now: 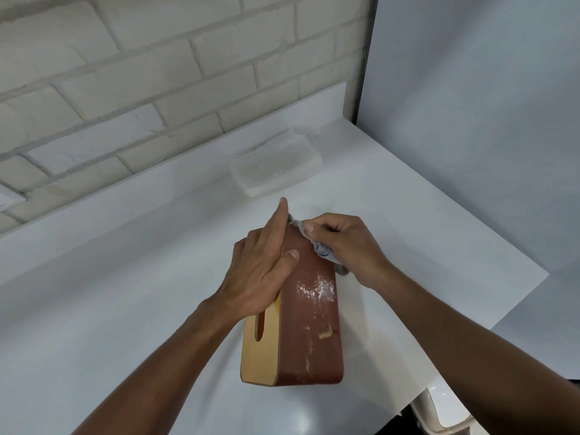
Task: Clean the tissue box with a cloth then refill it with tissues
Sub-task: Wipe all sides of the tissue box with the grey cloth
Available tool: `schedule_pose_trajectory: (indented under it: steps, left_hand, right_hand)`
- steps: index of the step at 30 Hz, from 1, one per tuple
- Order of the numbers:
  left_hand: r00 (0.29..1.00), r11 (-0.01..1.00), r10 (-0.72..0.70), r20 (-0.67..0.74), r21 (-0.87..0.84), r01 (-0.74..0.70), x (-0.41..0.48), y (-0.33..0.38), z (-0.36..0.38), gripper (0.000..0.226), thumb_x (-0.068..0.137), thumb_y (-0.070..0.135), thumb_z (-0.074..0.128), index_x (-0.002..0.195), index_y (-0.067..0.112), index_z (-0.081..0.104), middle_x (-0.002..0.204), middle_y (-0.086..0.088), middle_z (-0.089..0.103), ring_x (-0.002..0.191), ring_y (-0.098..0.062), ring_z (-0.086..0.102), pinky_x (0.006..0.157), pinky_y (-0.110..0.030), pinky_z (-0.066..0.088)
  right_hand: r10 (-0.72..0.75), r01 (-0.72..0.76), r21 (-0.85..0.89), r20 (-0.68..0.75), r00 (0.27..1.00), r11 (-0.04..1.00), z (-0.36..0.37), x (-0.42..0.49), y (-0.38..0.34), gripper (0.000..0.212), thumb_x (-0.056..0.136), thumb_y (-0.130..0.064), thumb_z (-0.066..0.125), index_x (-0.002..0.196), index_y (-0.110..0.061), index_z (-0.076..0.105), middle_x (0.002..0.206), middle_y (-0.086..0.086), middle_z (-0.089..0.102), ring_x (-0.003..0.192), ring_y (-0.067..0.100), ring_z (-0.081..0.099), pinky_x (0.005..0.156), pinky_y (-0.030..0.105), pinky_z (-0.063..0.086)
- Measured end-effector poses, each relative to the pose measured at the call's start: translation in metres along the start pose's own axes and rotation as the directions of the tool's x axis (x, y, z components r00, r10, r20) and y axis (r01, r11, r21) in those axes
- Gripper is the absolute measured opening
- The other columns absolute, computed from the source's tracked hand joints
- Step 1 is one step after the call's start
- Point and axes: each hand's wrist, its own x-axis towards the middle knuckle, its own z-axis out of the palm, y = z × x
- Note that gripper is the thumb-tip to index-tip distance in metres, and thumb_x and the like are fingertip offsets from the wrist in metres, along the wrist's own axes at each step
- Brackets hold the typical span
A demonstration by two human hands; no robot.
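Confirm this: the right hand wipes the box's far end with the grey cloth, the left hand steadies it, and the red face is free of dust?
Not quite. The head view shows a white dust patch on the red face of the box. The rest holds: the right hand wipes the far end with the grey cloth, and the left hand steadies the box.

The tissue box (309, 324) stands on its long side mid-counter. The left grip (263, 271) lies flat on its far left face and the right grip (342, 243) bunches a cloth (323, 251) at its far right corner, so that end is crowded. Left of the box the counter (110, 293) gives wide room up to the brick wall (125, 89). Beyond the box a gap opens before 1 tissue pack (276, 166) near the wall. To the right, a narrower strip runs to the counter's edge, and the grey panel (470, 120) closes the far right corner.
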Motion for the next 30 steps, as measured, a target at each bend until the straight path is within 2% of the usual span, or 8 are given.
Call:
schedule_pose_trajectory:
  steps: [3, 6, 8, 12, 18, 22, 25, 30]
  left_hand:
    - [1.000, 1.000, 0.005, -0.007, 0.021, -0.005, 0.000, -0.003, 0.000, 0.075, 0.090, 0.060, 0.016, 0.155, 0.050, -0.020, 0.161, 0.012, 0.037, 0.134, -0.011, 0.037, 0.118, -0.043, 0.025]
    - [1.000, 0.999, 0.019, -0.003, 0.035, -0.019, -0.001, -0.008, 0.000, 0.072, 0.092, 0.060, 0.015, 0.154, 0.051, -0.022, 0.160, 0.013, 0.039, 0.132, -0.012, 0.038, 0.116, -0.040, 0.025]
    - [1.000, 0.999, 0.026, 0.007, 0.033, -0.026, -0.001, -0.006, 0.002, 0.073, 0.092, 0.060, 0.014, 0.154, 0.050, -0.022, 0.163, 0.015, 0.032, 0.137, -0.010, 0.035, 0.115, -0.033, 0.019]
    - [1.000, 1.000, 0.016, -0.003, 0.010, -0.016, 0.000, -0.002, 0.001, 0.075, 0.090, 0.060, 0.016, 0.154, 0.050, -0.020, 0.162, 0.011, 0.035, 0.137, -0.010, 0.034, 0.116, -0.033, 0.019]
    - [0.998, 0.998, -0.055, -0.009, 0.005, 0.055, -0.001, -0.006, -0.004, 0.077, 0.084, 0.063, 0.013, 0.152, 0.051, -0.022, 0.161, 0.009, 0.038, 0.137, -0.012, 0.034, 0.116, -0.033, 0.017]
    - [0.999, 0.999, -0.034, -0.017, 0.024, 0.035, 0.001, -0.002, -0.001, 0.077, 0.085, 0.062, 0.012, 0.153, 0.050, -0.021, 0.158, 0.008, 0.040, 0.136, -0.012, 0.034, 0.113, -0.032, 0.016]
    - [1.000, 0.999, -0.018, -0.022, 0.050, 0.019, 0.002, -0.002, 0.000, 0.074, 0.086, 0.062, 0.011, 0.151, 0.052, -0.023, 0.161, 0.008, 0.036, 0.138, -0.011, 0.034, 0.114, -0.034, 0.016]
    - [1.000, 0.998, 0.025, -0.017, 0.049, -0.024, 0.005, 0.003, 0.005, 0.074, 0.088, 0.063, 0.011, 0.154, 0.049, -0.020, 0.166, 0.009, 0.031, 0.140, -0.013, 0.031, 0.112, -0.032, 0.016]
  right_hand:
    - [-0.076, 0.080, -0.075, 0.050, 0.996, 0.994, 0.002, -0.013, 0.004, 0.016, 0.099, -0.038, 0.060, 0.098, -0.041, 0.076, 0.096, -0.019, 0.075, 0.096, -0.003, 0.068, 0.084, 0.020, 0.052]
    - [-0.074, 0.078, -0.022, 0.160, 0.984, 0.997, -0.013, -0.021, 0.015, 0.026, 0.101, -0.023, 0.057, 0.122, -0.034, 0.070, 0.127, -0.015, 0.067, 0.118, -0.005, 0.059, 0.099, 0.016, 0.045]
    - [-0.045, 0.047, -0.007, 0.147, 0.988, 0.999, -0.021, -0.019, 0.023, 0.028, 0.097, -0.014, 0.063, 0.120, -0.029, 0.071, 0.120, -0.008, 0.067, 0.111, 0.000, 0.062, 0.092, 0.020, 0.048]
    - [-0.063, 0.068, -0.097, 0.048, 0.997, 0.993, -0.002, 0.000, 0.018, 0.009, 0.091, -0.031, 0.071, 0.095, -0.024, 0.066, 0.098, -0.010, 0.065, 0.094, 0.008, 0.063, 0.083, 0.023, 0.049]
    - [0.020, -0.025, -0.070, -0.072, 0.997, 0.997, 0.023, 0.023, 0.014, 0.035, 0.092, -0.052, 0.062, 0.079, -0.020, 0.060, 0.071, -0.012, 0.062, 0.074, 0.009, 0.062, 0.074, 0.035, 0.050]
    - [0.066, -0.071, -0.046, -0.107, 0.992, 0.996, 0.006, 0.021, 0.023, 0.034, 0.097, -0.039, 0.060, 0.085, -0.008, 0.060, 0.077, 0.002, 0.062, 0.073, 0.011, 0.059, 0.073, 0.034, 0.047]
    - [0.052, -0.058, -0.074, -0.088, 0.995, 0.996, -0.012, 0.011, 0.029, 0.028, 0.098, -0.040, 0.059, 0.090, -0.014, 0.065, 0.091, 0.007, 0.069, 0.084, 0.019, 0.067, 0.081, 0.037, 0.052]
    - [-0.168, 0.141, -0.210, -0.117, 0.979, 0.968, 0.010, 0.001, 0.015, 0.016, 0.095, -0.036, 0.065, 0.084, -0.026, 0.059, 0.092, -0.004, 0.062, 0.091, 0.010, 0.061, 0.080, 0.030, 0.048]
